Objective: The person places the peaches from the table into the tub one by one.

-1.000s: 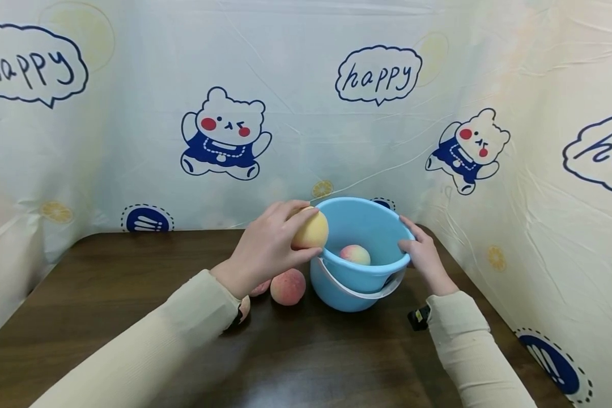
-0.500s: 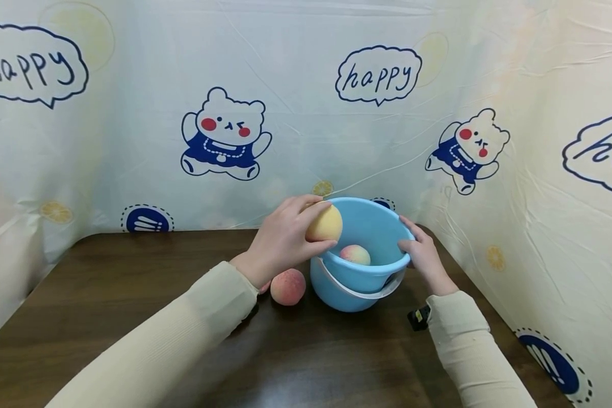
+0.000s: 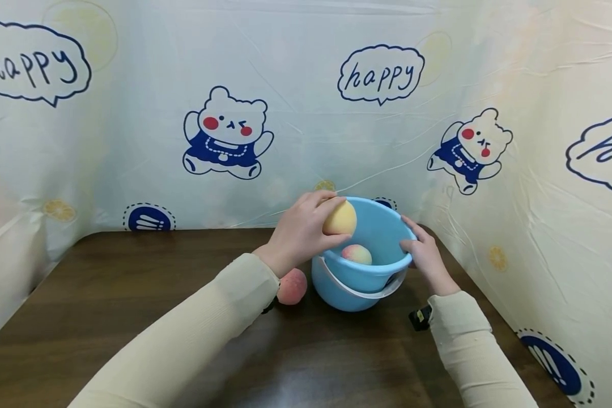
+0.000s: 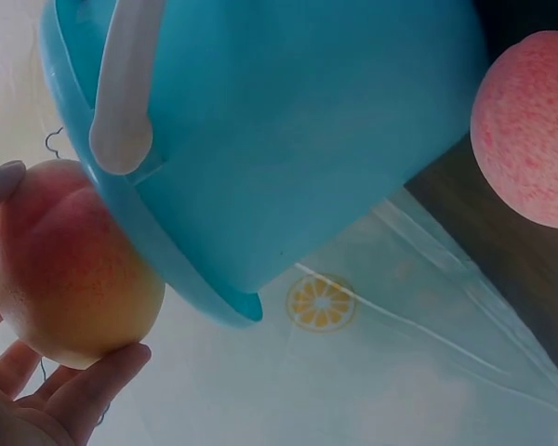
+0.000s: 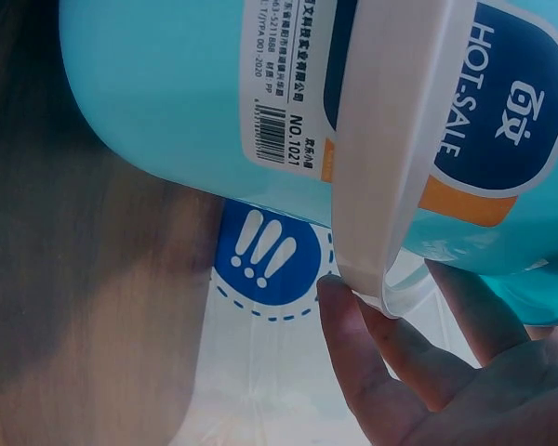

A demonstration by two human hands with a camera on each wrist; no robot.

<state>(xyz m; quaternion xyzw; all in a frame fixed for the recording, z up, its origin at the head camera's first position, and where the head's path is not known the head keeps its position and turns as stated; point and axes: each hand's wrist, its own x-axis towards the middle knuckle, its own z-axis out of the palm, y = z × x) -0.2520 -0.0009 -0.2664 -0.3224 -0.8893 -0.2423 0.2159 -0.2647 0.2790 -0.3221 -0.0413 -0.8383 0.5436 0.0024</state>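
Note:
My left hand (image 3: 302, 233) grips a yellow peach (image 3: 343, 217) at the left rim of a light blue bucket (image 3: 382, 229). Seen from the left wrist, the same peach (image 4: 74, 279) has a red side, and thumb and fingers hold it right by the bucket's rim. Another peach (image 3: 357, 254), pale with a pink blush, lies inside the bucket. On the far side, my right hand (image 3: 428, 258) holds the right rim, thumb over the edge. In the right wrist view its fingers (image 5: 349, 344) reach up by the grey-white handle (image 5: 386, 149).
A red peach (image 3: 292, 287) rests on the dark wooden table (image 3: 132, 306), just left of the bucket, partly behind my left sleeve (image 3: 224, 306). A printed cloth (image 3: 306, 113) with bears hangs behind the table and along its right side.
My left hand has carried the yellow peach rightward, from outside the bucket's left rim to over its opening. My left sleeve now covers other peaches on the table. The right hand stays put.

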